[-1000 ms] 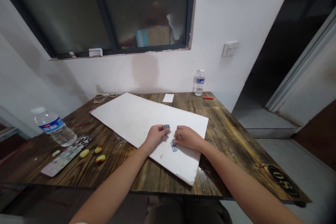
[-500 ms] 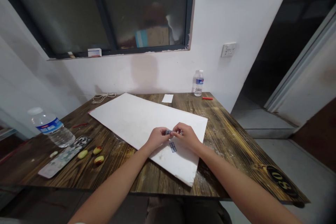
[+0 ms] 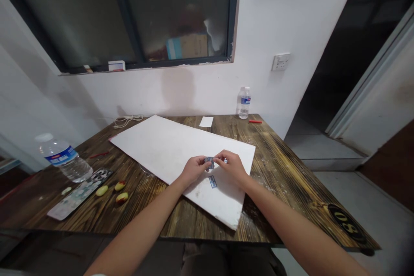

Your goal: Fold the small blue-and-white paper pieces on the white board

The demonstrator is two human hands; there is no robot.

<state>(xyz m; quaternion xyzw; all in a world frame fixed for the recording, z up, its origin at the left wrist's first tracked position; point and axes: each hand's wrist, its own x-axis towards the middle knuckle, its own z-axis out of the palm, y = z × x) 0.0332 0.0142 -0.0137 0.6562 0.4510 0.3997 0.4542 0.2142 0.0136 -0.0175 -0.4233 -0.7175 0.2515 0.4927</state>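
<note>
My left hand (image 3: 195, 170) is closed, pinching a small flat blue-grey patterned piece (image 3: 209, 162) between thumb and fingers above a white board (image 3: 155, 146). From the other side, the thumb and forefinger of my right hand (image 3: 230, 165) pinch the right edge of the same piece. Too little detail shows to name its kind. Just below the hands, a small blue rectangular figure (image 3: 212, 182) with pale panels lies on the board. Another bit of blue shows beside my right fingers, mostly hidden.
On the wooden table (image 3: 274, 207) stand a large water bottle (image 3: 66, 159) at left and a smaller bottle (image 3: 245, 103) at the back. Several small fruits (image 3: 120, 186) lie near a patterned phone-like slab (image 3: 79, 194). A white cable (image 3: 127, 120), paper (image 3: 206, 121) and red stick (image 3: 255, 121) lie toward the back.
My right hand has left the blue figure on the board and moved up to the piece in my left hand. The piece now shows more openly between both hands.
</note>
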